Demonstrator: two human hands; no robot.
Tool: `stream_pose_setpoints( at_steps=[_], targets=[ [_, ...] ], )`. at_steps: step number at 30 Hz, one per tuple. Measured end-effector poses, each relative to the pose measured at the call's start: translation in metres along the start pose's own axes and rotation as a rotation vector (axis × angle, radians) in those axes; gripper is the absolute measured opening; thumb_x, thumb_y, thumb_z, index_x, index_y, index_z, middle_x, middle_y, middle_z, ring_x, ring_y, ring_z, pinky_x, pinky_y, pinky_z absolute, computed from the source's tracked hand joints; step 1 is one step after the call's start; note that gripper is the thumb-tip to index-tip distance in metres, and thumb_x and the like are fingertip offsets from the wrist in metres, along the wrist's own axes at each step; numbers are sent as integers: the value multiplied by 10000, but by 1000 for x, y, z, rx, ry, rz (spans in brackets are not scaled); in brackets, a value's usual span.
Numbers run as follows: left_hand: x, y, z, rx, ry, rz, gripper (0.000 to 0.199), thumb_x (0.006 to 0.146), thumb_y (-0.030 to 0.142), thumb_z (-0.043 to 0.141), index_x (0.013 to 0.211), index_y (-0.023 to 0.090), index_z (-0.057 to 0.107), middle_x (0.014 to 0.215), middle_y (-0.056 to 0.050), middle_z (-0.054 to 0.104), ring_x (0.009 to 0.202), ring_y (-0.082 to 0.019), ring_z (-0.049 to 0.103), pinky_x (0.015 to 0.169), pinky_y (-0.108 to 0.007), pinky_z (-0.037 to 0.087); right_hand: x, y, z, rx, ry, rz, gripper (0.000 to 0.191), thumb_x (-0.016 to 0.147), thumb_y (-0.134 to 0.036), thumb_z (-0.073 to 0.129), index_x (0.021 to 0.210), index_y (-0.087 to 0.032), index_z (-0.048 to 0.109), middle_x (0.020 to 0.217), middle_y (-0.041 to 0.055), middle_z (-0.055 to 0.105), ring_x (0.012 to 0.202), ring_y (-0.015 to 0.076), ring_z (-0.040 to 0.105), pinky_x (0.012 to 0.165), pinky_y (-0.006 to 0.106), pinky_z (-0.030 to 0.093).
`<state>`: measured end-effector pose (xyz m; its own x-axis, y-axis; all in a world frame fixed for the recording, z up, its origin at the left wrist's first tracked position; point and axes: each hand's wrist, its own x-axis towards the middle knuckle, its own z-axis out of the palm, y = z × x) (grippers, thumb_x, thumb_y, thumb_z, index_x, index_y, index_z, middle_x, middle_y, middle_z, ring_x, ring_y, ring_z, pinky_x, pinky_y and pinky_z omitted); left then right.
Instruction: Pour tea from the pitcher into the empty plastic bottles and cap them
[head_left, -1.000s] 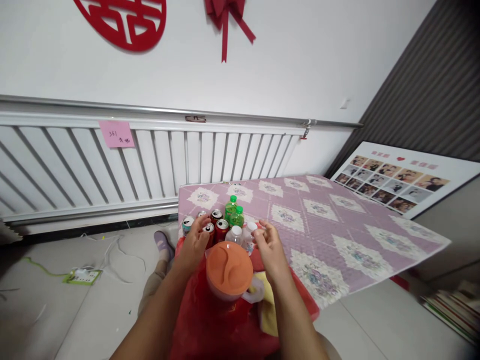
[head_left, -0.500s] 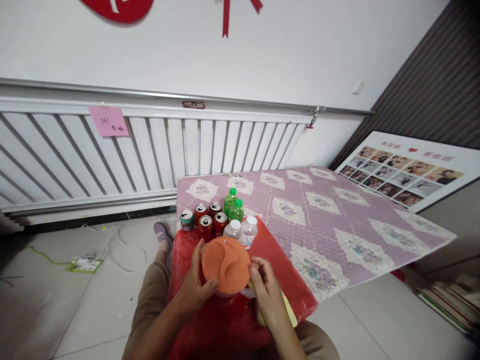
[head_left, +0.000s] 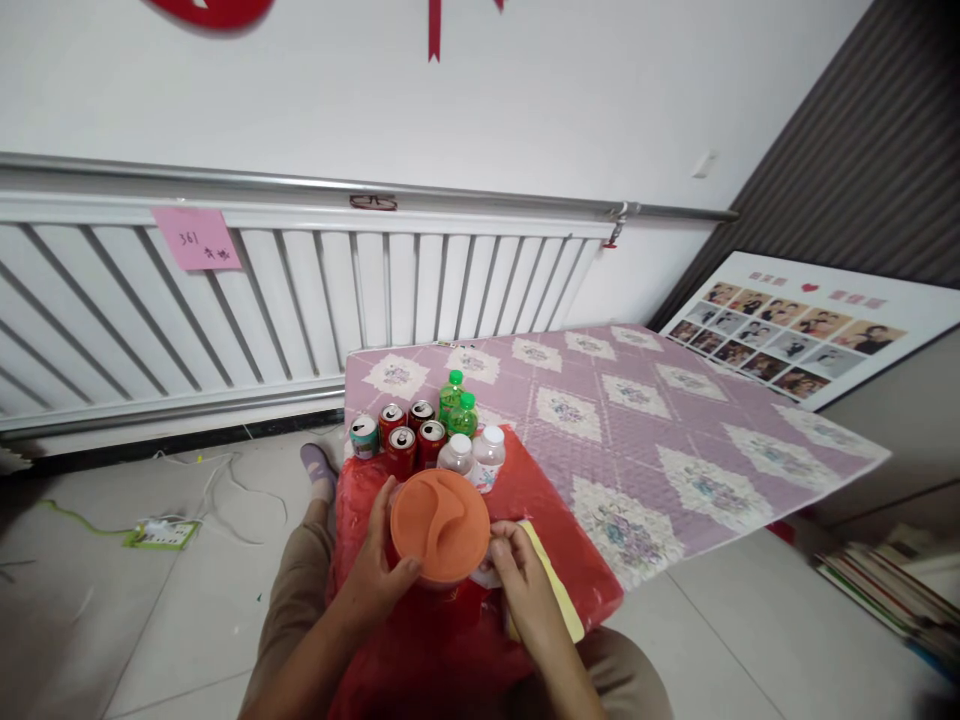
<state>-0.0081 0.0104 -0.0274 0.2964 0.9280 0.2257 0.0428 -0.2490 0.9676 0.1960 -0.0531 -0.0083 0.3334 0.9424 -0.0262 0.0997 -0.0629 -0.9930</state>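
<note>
My left hand (head_left: 381, 572) cupped side of orange-lidded jug (head_left: 440, 525); right hand (head_left: 520, 578) gripped its handle (head_left: 484, 576). Jug was over red cover (head_left: 544, 490), nearer me than white-capped bottles (head_left: 489, 462); yellow cloth (head_left: 561, 592) lay by right hand.

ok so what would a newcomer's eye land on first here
Probably the orange-lidded container, low in the middle, with the left hand cupped around its left side and the right hand at its right. Just beyond it cluster five cans, two green-capped bottles and two white-capped bottles. A pink note stands out at upper left.
</note>
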Motion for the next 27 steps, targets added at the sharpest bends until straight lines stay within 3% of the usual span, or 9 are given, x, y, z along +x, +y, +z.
stream_pose_setpoints(
  at_steps=[6,11,14,18,22,25,27],
  targets=[
    [0,-3,-2,-1,-29,-24,1053,803,672,594,1572,218,36,1647,-154,204,1518,-344,215,1231,-509,239,-2,-13,-3,-146,-56,-28,533,853,-695,463,629,-216,522,635,2,532,638,175,511,615,286,418],
    [-7,-16,-9,-68,-112,17,1264,671,836,614,1577,222,-19,1656,-174,172,1510,-388,213,1221,-549,241,-5,-10,-3,-132,-69,-50,534,872,-696,443,640,-219,504,628,-6,525,635,174,516,623,289,431],
    [-19,-33,-15,7,-123,-9,1275,628,852,636,1578,234,54,1647,-160,206,1509,-407,202,1224,-581,202,-6,0,-8,-121,-54,-36,496,903,-659,431,778,-207,592,759,25,636,746,201,603,727,318,486],
    [-34,-63,-24,86,-100,-144,1164,702,713,699,1564,214,97,1628,-189,237,1493,-414,244,1201,-613,230,-1,24,-27,-245,110,0,554,926,-645,317,979,-193,633,999,95,706,939,245,666,847,375,523],
    [-39,-86,-29,241,-34,-190,832,788,459,682,1487,191,319,1528,-190,413,1436,-391,367,1180,-613,278,4,50,-47,-400,254,37,505,784,-584,548,1056,-167,630,1130,173,671,1103,340,607,974,504,454],
    [-40,-93,-27,329,-60,-143,661,782,304,653,1398,181,447,1470,-176,475,1407,-357,413,1186,-584,293,-4,66,-47,-590,262,71,559,686,-428,665,1185,-178,632,1286,198,616,1239,410,514,1036,614,354],
    [-42,-93,-24,389,-72,-132,604,771,226,624,1358,183,490,1489,-169,444,1413,-344,406,1183,-574,308,-11,77,-43,-803,221,102,619,701,-364,670,1298,-220,595,1392,180,563,1304,422,464,1013,639,362]
  ],
)
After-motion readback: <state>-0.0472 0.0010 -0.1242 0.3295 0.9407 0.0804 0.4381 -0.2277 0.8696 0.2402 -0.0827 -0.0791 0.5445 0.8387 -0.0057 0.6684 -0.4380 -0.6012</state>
